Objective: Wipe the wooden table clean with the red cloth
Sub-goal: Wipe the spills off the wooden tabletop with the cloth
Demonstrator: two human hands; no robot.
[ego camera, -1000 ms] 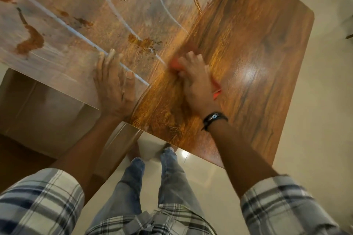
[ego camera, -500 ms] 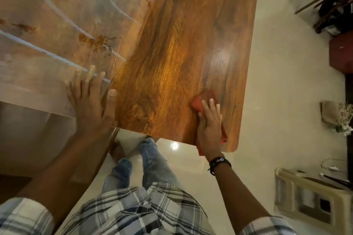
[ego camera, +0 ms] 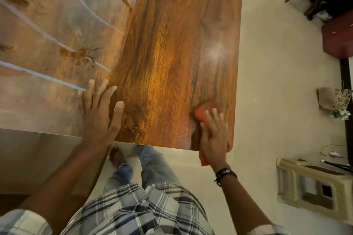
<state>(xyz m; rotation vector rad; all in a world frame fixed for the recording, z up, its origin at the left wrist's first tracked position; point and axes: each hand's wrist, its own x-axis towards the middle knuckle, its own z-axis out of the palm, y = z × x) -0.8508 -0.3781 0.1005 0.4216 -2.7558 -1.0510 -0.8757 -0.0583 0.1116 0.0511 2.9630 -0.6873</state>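
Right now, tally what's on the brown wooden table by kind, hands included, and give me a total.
Bare hands: 2, left hand and right hand
Red wiping cloth: 1
Clear plastic sheet: 1
Total: 4

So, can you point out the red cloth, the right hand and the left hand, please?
red cloth (ego camera: 202, 111): head view, the bare part beyond the fingertips.
right hand (ego camera: 214, 139): head view, the back of the hand.
left hand (ego camera: 98, 118): head view, the back of the hand.
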